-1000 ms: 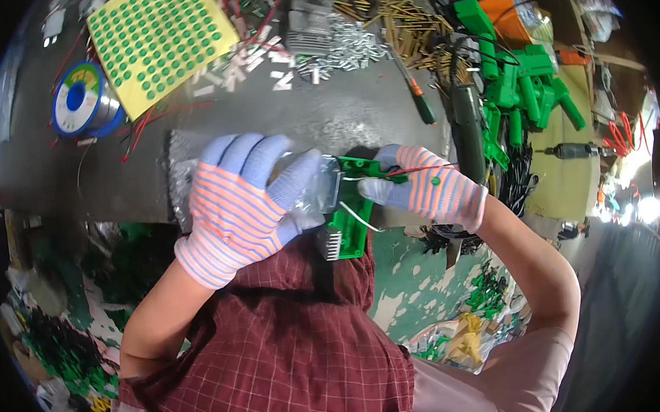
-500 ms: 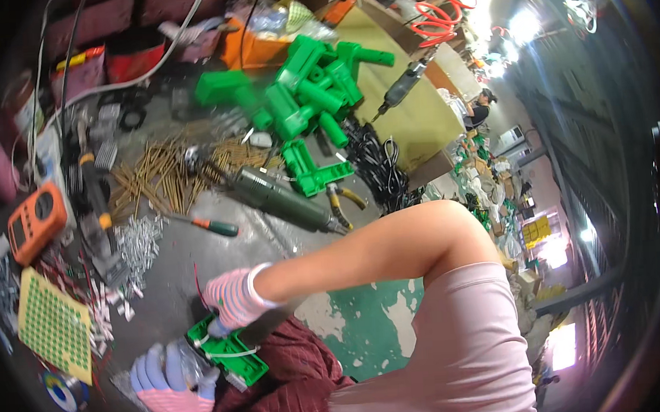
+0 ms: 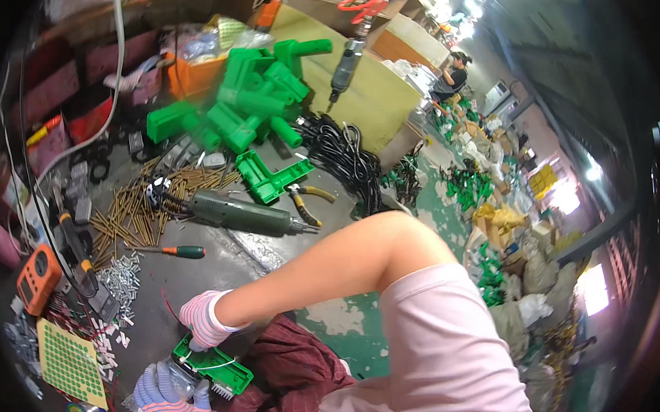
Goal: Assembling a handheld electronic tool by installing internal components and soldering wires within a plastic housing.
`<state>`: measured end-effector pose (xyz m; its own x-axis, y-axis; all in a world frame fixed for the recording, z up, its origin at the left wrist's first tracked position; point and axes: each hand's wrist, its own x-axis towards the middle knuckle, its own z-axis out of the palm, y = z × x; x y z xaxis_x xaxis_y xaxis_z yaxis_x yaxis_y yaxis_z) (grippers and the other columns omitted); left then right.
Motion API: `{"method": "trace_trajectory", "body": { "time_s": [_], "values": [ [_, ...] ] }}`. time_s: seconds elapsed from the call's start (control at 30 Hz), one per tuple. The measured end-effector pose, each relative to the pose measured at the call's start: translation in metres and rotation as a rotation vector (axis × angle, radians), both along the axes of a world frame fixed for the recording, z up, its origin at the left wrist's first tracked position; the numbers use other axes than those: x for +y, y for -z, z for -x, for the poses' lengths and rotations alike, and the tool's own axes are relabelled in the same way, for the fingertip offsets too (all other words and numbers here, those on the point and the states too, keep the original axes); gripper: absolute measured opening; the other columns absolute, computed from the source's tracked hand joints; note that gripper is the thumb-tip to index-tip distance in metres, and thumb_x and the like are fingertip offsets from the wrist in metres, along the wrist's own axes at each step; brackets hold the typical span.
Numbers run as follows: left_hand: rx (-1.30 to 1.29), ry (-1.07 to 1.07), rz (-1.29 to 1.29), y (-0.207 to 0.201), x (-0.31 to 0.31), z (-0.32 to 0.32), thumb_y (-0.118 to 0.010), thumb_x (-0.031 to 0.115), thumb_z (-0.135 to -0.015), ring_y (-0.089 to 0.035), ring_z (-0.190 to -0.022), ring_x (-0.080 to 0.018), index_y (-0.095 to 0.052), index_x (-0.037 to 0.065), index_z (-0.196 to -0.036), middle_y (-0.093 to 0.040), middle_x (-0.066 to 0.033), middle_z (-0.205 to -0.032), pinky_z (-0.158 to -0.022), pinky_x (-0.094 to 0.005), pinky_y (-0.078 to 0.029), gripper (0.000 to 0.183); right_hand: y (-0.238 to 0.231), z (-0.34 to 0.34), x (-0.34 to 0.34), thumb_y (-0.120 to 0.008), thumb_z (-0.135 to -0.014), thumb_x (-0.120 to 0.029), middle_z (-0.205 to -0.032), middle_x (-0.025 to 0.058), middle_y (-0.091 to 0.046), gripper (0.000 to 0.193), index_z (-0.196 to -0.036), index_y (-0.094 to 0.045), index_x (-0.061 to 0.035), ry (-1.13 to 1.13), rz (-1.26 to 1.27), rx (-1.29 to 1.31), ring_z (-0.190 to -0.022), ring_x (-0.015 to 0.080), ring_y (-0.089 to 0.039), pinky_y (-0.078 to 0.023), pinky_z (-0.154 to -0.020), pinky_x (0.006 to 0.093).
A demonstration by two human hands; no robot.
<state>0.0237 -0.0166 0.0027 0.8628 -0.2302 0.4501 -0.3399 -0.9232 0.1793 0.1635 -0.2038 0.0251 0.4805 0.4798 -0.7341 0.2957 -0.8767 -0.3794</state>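
Left hand point(image 3: 170, 408): grasping clear plastic piece point(image 3: 182, 379) beside green housing point(image 3: 225, 371).
Right hand point(image 3: 205, 321): gripping green housing at one end.
Screwdriver point(image 3: 189, 251): lying on desk point(image 3: 143, 320).

left hand point(image 3: 170, 402): cut by lower edge | clear plastic point(image 3: 181, 381): partly hidden under that hand | leftmost green housing point(image 3: 171, 122): blurred | distant person point(image 3: 452, 79): hands too small to tell

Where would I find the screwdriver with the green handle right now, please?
In the head view, the screwdriver lies left of centre on the dark worktable, just below the brass-coloured rods and above the right hand.
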Motion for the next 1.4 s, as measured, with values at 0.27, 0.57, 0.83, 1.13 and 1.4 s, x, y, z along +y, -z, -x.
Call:
{"method": "trace_trajectory", "body": {
  "time_s": [0.27, 0.57, 0.83, 1.13, 1.4],
  "values": [
    [-0.01, 0.093, 0.212, 0.012, 0.009, 0.014, -0.061, 0.047, -0.088, -0.056, -0.107, -0.038, -0.058, 0.003, -0.121, -0.059, -0.0176, -0.117, -0.093, -0.05, -0.043, 0.055, -0.047, 0.04, -0.036, -0.067, -0.08, -0.037, -0.09, 0.0156, -0.062, 0.034, -0.082, -0.062, -0.0034, 0.155, -0.528, -0.985, -0.087, 0.0357, -0.06, -0.047, -0.078, 0.0469],
    [0.204, 0.22, 0.042, 0.005, -0.032, -0.018, -0.061, 0.018, -0.079, -0.052, -0.11, -0.0429, -0.06, -0.002, -0.097, -0.055, -0.0248, -0.12, -0.095, -0.0543, -0.039, 0.027, -0.032, 0.042, -0.051, -0.07, -0.077, -0.044, -0.101, 0.0063, -0.064, 0.037, -0.096, -0.065, -0.0134, -0.664, -0.231, -0.984, -0.107, 0.0268, -0.059, -0.036, -0.099, 0.0536],
    [0.316, 0.077, -0.037, -0.034, -0.048, -0.015, -0.065, 0.027, -0.087, -0.058, -0.103, -0.0382, -0.059, 0.004, -0.111, -0.064, -0.0211, -0.105, -0.092, -0.0473, -0.046, 0.034, -0.009, 0.058, -0.054, -0.059, -0.087, -0.029, -0.081, -0.0019, -0.068, 0.017, -0.089, -0.066, -0.0136, -0.579, -0.062, -1.008, -0.086, 0.022, -0.064, -0.041, -0.08, 0.0421],
    [0.084, 0.252, 0.021, -0.008, -0.054, -0.028, -0.064, 0.015, -0.077, -0.052, -0.094, -0.0371, -0.06, 0.002, -0.102, -0.055, -0.0173, -0.097, -0.088, -0.0474, -0.041, 0.029, -0.02, 0.067, -0.077, -0.059, -0.091, -0.037, -0.072, 0.0099, -0.065, 0.027, -0.082, -0.063, -0.0119, -0.028, -0.502, -0.733, -0.075, 0.0329, -0.064, -0.046, -0.072, 0.0452],
    [0.105, 0.353, 0.254, -0.01, -0.074, -0.049, -0.067, 0.013, -0.079, -0.057, -0.083, -0.0306, -0.065, 0.01, -0.093, -0.063, -0.0094, -0.088, -0.074, -0.0426, -0.044, 0.015, -0.017, 0.068, -0.1, -0.059, -0.096, -0.034, -0.066, 0.0153, -0.045, 0.036, -0.082, -0.058, -0.001, 0.496, -0.782, -0.391, -0.063, 0.0201, -0.042, -0.041, -0.059, 0.0375]
  ]
}}
